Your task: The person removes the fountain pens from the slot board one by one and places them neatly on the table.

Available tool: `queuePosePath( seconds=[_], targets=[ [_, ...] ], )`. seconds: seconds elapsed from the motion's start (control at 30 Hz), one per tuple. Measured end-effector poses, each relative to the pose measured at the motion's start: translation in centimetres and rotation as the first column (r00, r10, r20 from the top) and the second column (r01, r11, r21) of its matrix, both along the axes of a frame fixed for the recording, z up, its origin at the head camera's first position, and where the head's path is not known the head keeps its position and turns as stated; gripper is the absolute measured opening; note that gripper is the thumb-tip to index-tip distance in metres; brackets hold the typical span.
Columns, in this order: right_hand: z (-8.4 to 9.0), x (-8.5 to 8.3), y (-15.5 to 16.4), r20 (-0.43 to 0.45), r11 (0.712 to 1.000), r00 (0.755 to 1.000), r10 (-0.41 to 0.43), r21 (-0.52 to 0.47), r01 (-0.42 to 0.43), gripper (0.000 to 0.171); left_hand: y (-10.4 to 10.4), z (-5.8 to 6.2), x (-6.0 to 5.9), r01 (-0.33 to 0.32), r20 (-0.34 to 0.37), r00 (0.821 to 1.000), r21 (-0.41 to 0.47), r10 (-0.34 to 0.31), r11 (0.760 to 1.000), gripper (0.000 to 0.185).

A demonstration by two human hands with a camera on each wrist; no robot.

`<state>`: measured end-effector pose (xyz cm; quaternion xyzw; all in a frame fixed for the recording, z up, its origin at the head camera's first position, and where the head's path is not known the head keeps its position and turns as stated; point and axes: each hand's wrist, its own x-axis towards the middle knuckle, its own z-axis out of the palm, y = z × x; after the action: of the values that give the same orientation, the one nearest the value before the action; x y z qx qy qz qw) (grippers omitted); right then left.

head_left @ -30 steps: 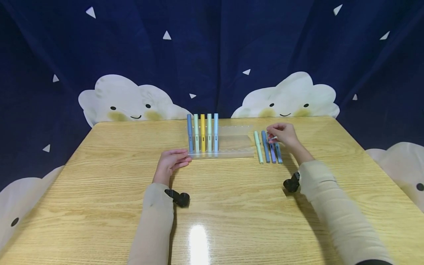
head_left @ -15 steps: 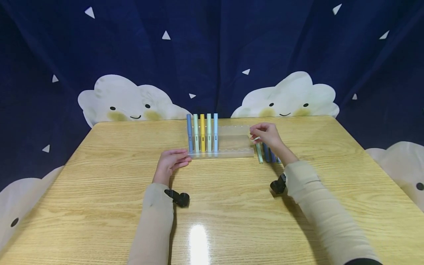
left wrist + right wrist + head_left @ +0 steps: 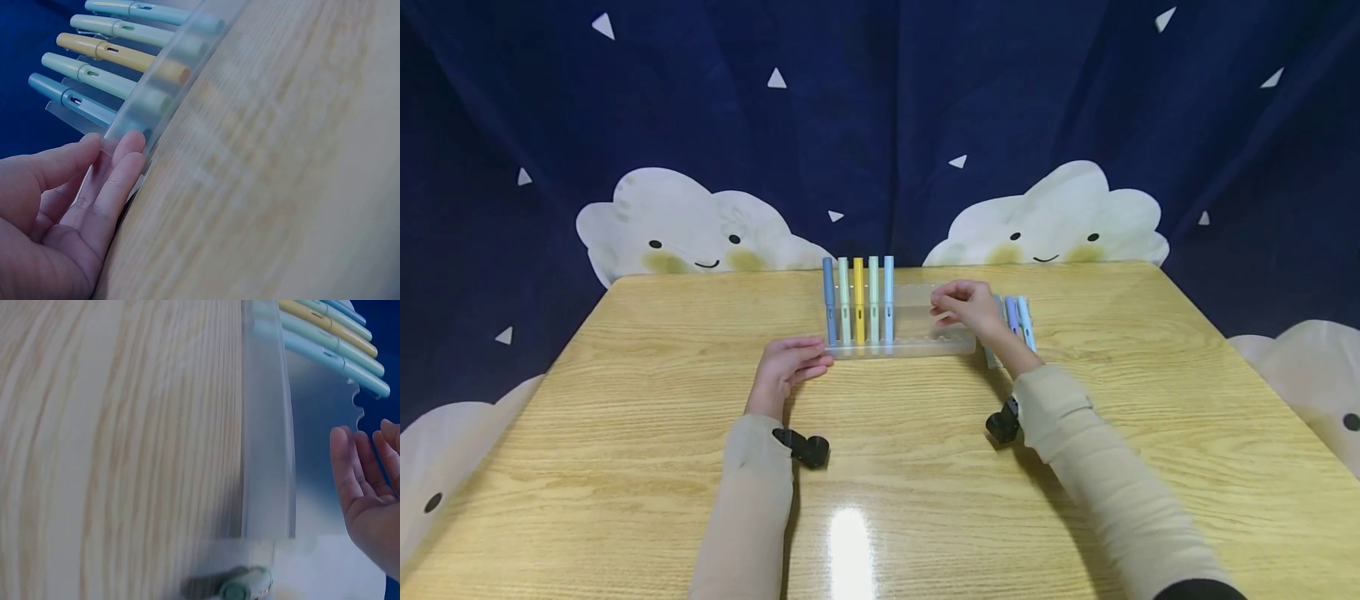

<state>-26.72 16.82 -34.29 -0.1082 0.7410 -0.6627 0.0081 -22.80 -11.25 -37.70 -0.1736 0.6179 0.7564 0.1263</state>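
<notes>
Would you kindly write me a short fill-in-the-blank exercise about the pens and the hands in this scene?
The clear plastic pen rack holds ____ upright pens.
The middle pen in that row is ____.
The left hand touches the rack's ____ end.
The right hand hovers over the rack's ____ slots.

Missing words: five; yellow; left; empty

Place: a staged recording set rather than a lived-in room.
Backdrop: a dark blue curtain (image 3: 880,125) printed with smiling white clouds (image 3: 688,225) and small triangles enclosed the scene.
Surface: a glossy wooden table (image 3: 625,467) reflected an overhead light.
</notes>
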Motion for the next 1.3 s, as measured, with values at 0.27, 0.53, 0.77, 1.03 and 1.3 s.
queuePosePath(
  seconds=[0.27, 0.53, 0.77, 1.03, 1.3],
  targets=[
    [0.1, 0.0, -2.1, 0.015, 1.0, 1.0, 0.017, 0.016, -0.018, 0.02, 0.0, -0.1, -0.1, -0.002, 0.003, 1.0, -0.003, 0.002, 1.0, 0.031],
    [0.0, 0.2, -3.9, 0.014, 0.998, 0.999, 0.046, 0.036, -0.046, 0.022, -0.1, -0.3, -0.2, 0.0, -0.002, 1.0, 0.026, 0.0, 1.0, 0.032],
    [0.0, 0.2, -4.7, -0.006, 0.995, 0.996, 0.083, 0.062, -0.083, 0.02, -0.1, -0.3, -0.3, -0.001, -0.016, 1.0, 0.038, 0.001, 0.999, 0.032],
    [-0.4, 0.1, -5.3, -0.087, 0.985, 0.99, 0.111, 0.139, -0.098, 0.02, -0.1, -0.2, -0.3, 0.0, -0.022, 1.0, 0.041, 0.001, 0.999, 0.031],
    [-0.7, 0.2, -5.9, -0.069, 0.975, 0.988, 0.139, 0.182, -0.124, 0.026, -0.1, -0.2, -0.2, 0.002, -0.029, 1.0, 0.042, -0.001, 0.999, 0.03]
  ],
)
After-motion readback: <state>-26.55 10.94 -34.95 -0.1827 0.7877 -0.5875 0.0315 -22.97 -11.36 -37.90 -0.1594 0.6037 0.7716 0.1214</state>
